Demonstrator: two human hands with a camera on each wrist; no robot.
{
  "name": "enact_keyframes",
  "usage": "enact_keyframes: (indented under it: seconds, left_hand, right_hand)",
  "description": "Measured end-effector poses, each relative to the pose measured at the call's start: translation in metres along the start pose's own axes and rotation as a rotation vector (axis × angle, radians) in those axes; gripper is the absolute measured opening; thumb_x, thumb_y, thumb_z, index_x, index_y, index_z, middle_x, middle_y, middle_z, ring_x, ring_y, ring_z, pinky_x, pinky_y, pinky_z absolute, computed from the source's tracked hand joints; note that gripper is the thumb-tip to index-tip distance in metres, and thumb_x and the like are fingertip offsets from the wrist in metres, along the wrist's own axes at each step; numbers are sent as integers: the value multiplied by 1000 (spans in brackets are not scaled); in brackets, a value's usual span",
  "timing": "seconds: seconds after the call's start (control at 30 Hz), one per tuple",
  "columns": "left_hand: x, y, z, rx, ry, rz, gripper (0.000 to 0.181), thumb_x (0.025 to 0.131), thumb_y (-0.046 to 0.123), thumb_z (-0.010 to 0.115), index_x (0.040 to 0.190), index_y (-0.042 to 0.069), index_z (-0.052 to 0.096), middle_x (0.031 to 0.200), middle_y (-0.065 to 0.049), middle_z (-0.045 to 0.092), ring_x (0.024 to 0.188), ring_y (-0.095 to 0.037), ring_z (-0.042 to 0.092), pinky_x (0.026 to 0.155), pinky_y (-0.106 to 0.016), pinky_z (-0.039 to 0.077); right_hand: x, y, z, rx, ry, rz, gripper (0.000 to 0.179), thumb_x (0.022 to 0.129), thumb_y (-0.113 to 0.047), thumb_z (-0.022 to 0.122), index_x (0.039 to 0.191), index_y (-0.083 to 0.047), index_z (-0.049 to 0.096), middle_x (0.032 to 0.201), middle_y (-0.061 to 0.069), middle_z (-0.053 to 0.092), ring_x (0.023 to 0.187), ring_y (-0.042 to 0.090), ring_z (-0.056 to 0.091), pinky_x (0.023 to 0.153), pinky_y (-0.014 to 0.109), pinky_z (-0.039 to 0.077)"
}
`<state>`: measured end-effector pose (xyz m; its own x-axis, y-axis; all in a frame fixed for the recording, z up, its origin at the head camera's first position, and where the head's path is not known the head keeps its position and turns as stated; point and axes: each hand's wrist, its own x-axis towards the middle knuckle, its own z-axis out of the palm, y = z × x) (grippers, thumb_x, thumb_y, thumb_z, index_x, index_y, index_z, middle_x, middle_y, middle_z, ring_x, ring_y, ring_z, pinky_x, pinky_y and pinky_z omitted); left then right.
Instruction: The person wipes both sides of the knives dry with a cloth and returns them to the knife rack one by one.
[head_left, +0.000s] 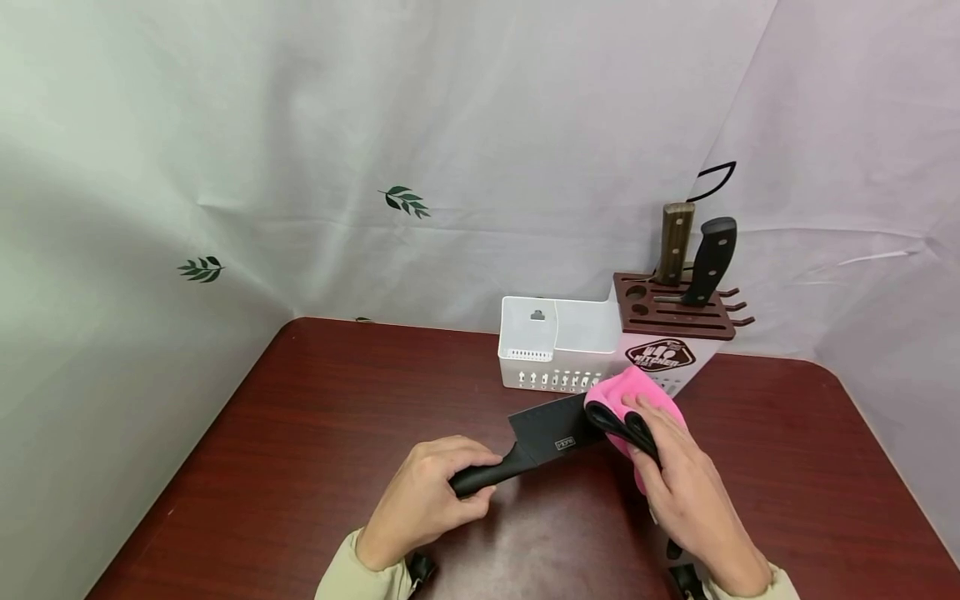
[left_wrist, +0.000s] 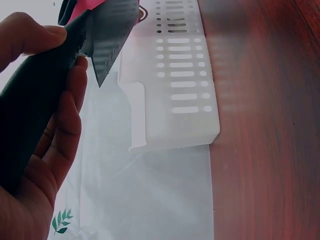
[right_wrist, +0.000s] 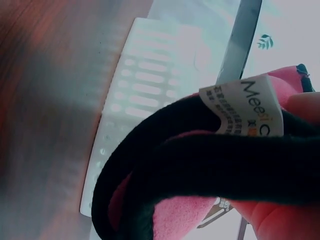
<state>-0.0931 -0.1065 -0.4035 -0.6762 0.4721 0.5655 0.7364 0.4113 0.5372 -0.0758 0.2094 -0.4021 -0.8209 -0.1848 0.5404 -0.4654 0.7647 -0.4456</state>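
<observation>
My left hand [head_left: 435, 492] grips the black handle of a cleaver [head_left: 555, 429], thumb along the top in the left wrist view. The dark blade points right and is held above the table. A folded pink cloth [head_left: 633, 387] with black edging is pinched in my right hand [head_left: 686, 479]. The cloth covers the far end of the blade. Up close in the right wrist view, a white label [right_wrist: 245, 107] sticks out from the cloth's edging. The fingertips behind the cloth are partly hidden.
Behind the hands stands a white slotted rack [head_left: 558, 342] with a brown knife-block top [head_left: 675, 321]. A wooden-handled knife [head_left: 677, 242] and a black-handled knife [head_left: 712, 258] stand in it. Hooks [head_left: 738, 307] jut out on its right. A pale curtain [head_left: 450, 125] hangs behind the reddish table [head_left: 337, 417].
</observation>
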Motion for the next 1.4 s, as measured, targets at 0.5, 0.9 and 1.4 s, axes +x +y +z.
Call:
enact_keyframes:
  seconds: [0.5,0.9,1.4]
  left_hand:
    - [0,-3,2,24,5,19,29,70,2,80,96,13,78,96,9,72,91,-3,67,81,-17,53]
    - [0,-2,4,43,6,10,28,70,3,81,95,14,78,94,10,71,90,-3,67,81,-17,53]
    - [0,-2,5,33,-2,-11,29,70,1,80,94,16,78,94,12,71,89,-1,66,80,-16,53]
  right_hand:
    - [-2,-6,12,12,-34,-79,57,86,1,72,140,-6,57,139,9,60,126,32,57,116,17,22]
    - [-4,-12,18,67,-117,-114,53,90,-4,71,141,-11,57,143,5,57,134,27,51,118,22,23]
    - [-7,-21,22,159,-154,-135,52,90,-3,69,140,-12,57,145,5,56,136,27,49,118,24,25]
